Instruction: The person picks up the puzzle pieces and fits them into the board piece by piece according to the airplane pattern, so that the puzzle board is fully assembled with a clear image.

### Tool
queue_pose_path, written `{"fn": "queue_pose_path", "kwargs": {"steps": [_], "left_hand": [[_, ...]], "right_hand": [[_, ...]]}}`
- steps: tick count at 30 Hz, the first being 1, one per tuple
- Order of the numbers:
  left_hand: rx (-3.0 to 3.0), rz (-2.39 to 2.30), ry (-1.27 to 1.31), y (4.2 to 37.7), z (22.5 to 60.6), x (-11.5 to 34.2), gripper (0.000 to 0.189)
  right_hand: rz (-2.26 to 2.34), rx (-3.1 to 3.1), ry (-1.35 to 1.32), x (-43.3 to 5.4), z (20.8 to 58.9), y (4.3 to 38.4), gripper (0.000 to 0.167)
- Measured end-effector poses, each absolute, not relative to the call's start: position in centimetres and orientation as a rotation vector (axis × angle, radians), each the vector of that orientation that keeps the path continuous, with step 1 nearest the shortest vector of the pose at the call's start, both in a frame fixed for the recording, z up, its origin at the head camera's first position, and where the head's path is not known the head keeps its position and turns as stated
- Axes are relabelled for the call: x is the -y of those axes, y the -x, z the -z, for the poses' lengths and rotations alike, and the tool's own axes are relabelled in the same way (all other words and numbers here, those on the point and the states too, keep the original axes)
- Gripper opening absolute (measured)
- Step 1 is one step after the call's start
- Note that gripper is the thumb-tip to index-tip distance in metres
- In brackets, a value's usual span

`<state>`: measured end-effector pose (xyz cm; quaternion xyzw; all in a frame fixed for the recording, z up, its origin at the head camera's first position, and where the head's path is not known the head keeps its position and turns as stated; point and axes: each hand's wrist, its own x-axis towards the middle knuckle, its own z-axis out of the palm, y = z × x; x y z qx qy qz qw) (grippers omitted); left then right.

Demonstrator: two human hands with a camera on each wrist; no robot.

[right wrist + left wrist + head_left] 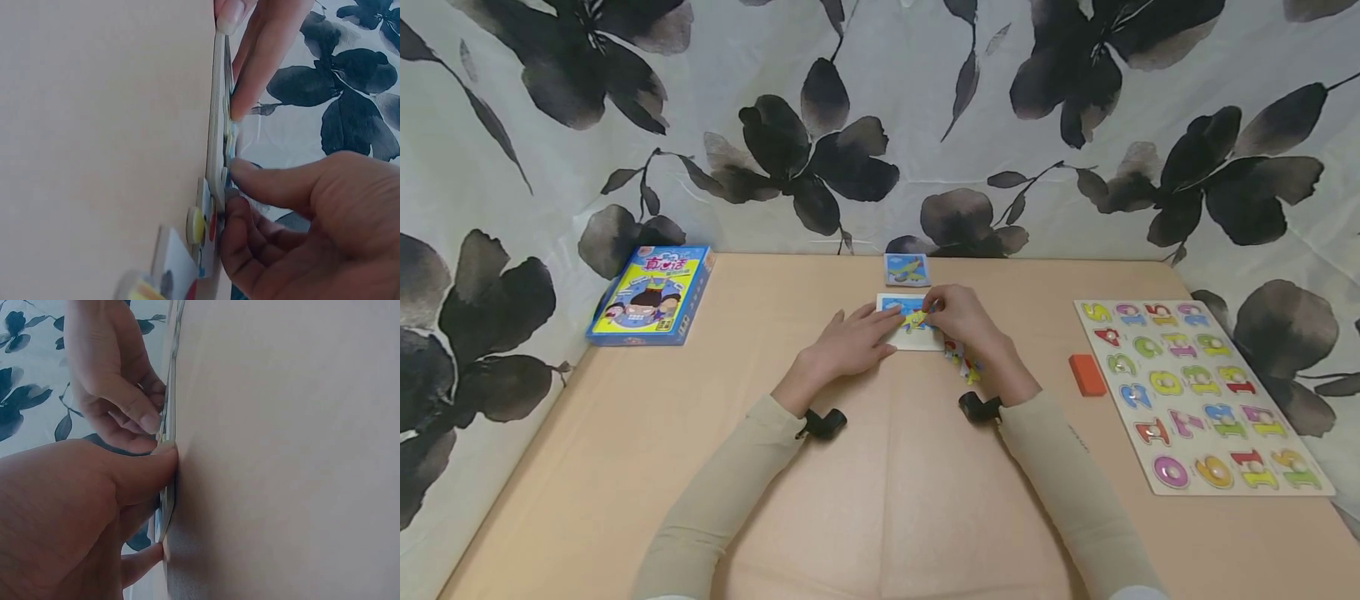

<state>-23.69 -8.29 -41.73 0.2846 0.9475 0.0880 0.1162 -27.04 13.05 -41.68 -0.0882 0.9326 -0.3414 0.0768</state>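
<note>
A small white puzzle board [917,339] with a blue and yellow picture lies on the table. My left hand [853,340] rests on its left side, fingers stretched across the surface; in the left wrist view the thumb [150,472] touches the near edge. Over the board's right part, my right hand [966,317] pinches a small puzzle piece [232,193] between thumb and forefinger, low against the surface. Several loose puzzle pieces [964,367] lie below the right hand, partly hidden by it. Just behind the board is a small picture card [906,269].
A blue and yellow box [651,296] stands at the back left. To the right lie an orange-red block [1087,375] and a large white board of colourful number shapes [1206,400]. Floral cloth [820,167] hangs behind the table [820,533].
</note>
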Motion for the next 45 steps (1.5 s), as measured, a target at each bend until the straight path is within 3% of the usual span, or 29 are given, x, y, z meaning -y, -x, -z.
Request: {"fn": "queue_pose_path", "kwargs": {"steps": [14,23,45], "left_hand": [[-2.775,-0.267,-0.827,23.6,41.6,8.3,0.058],[-2.754,-0.256,-0.843,23.7,41.5,8.2,0.058],[-2.747,-0.314,-0.828,24.3,40.2,10.0,0.056]], "right_hand": [[0.731,-2.926,0.575,-12.7,41.5,27.0,0.020],[0.806,-2.875,0.387,-13.2,41.6,27.1,0.023],[0.883,-2.835,0.257,-13.3,41.5,27.1,0.024]]}}
